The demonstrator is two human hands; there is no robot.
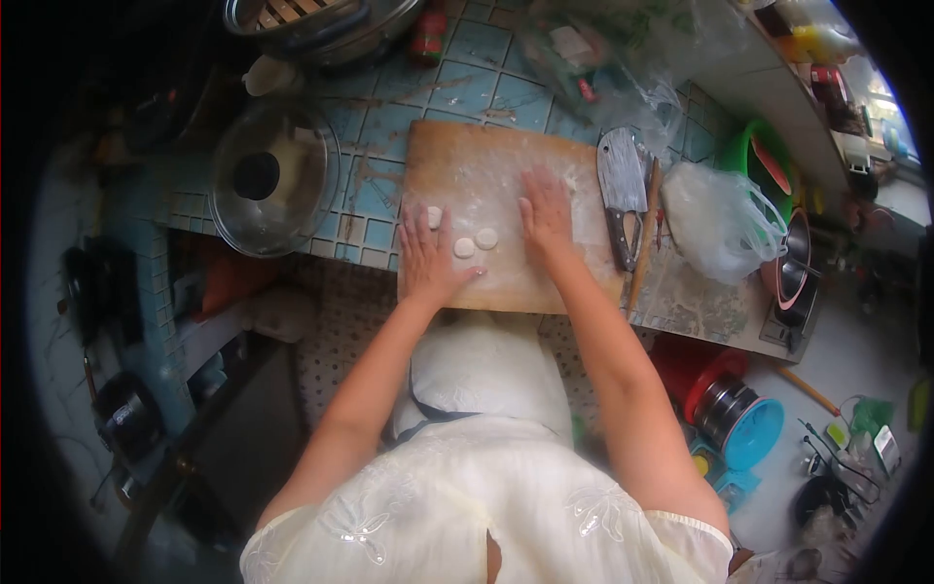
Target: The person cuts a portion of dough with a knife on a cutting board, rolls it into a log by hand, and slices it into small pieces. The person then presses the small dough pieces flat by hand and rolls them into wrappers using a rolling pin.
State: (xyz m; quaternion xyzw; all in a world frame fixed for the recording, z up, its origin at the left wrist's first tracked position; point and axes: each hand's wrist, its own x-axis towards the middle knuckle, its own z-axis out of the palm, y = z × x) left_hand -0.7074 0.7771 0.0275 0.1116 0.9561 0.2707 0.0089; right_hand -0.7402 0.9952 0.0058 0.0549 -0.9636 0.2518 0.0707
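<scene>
A flour-dusted wooden board (pixel 498 170) lies on the tiled counter in front of me. My left hand (pixel 425 258) rests on its left side, fingers stretched out, with a small white dough piece (pixel 434 216) at the fingertips. Right of that hand sit two more flattened dough pieces, one dough disc (pixel 464 248) and another dough disc (pixel 486 238), close together. My right hand (pixel 547 212) lies flat on the board's right half with the fingers extended; anything under the palm is hidden. A floury cleaver (pixel 623 180) and a rolling pin (pixel 646 238) lie along the board's right edge.
At left is a glass lid (pixel 275 179) with a black knob. A large pot (pixel 326 29) stands at the back left. Right of the rolling pin are a plastic bag (pixel 715 219) and a green bowl (pixel 754 165). Another plastic bag (pixel 623 58) lies at the back.
</scene>
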